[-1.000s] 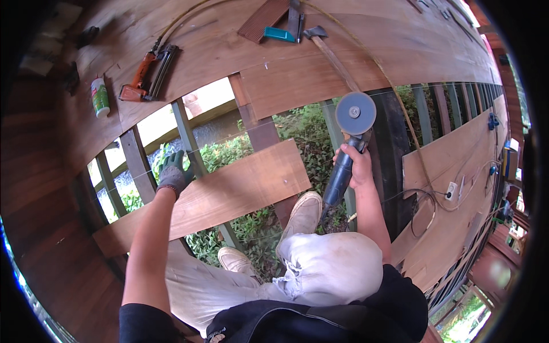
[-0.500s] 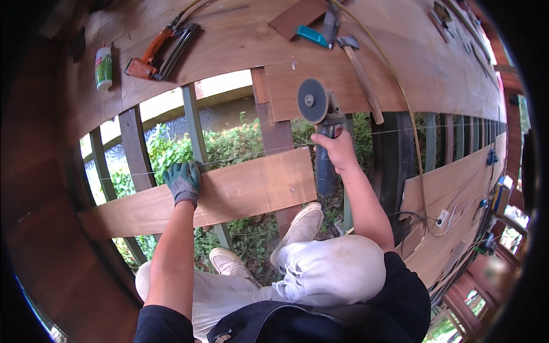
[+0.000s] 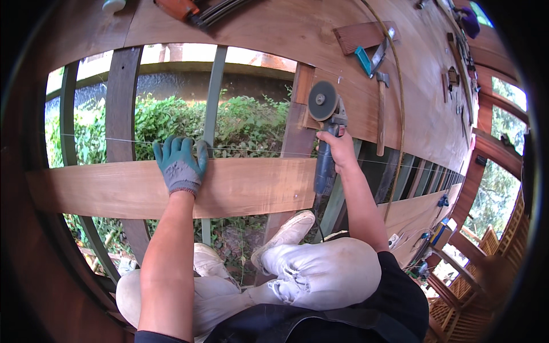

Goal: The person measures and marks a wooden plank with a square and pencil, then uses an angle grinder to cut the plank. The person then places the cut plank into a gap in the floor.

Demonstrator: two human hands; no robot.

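Note:
My left hand [image 3: 180,164], in a green and grey work glove, rests on the far edge of a loose light wooden plank [image 3: 251,186] that lies across the open deck joists. My right hand [image 3: 338,147], bare, grips the dark body of an angle grinder [image 3: 326,131]. Its round disc [image 3: 322,100] sits at the near edge of the laid decking boards [image 3: 274,34], just above the plank's right end. A thin taut string [image 3: 103,138] runs across the gap above the plank. My knees and light shoes [image 3: 289,231] are below.
A hammer [image 3: 381,108], a teal-handled tool [image 3: 362,60] and a ribbed wood offcut [image 3: 360,35] lie on the decking to the right. An orange tool [image 3: 180,8] lies at the top. Open joists [image 3: 122,97] show bushes below. A cable [image 3: 400,114] curves across the boards.
The view has swung down and closer. My right hand has brought the grinder left and nearer, from beyond the plank's right end to the decking edge. My left hand stays on the plank.

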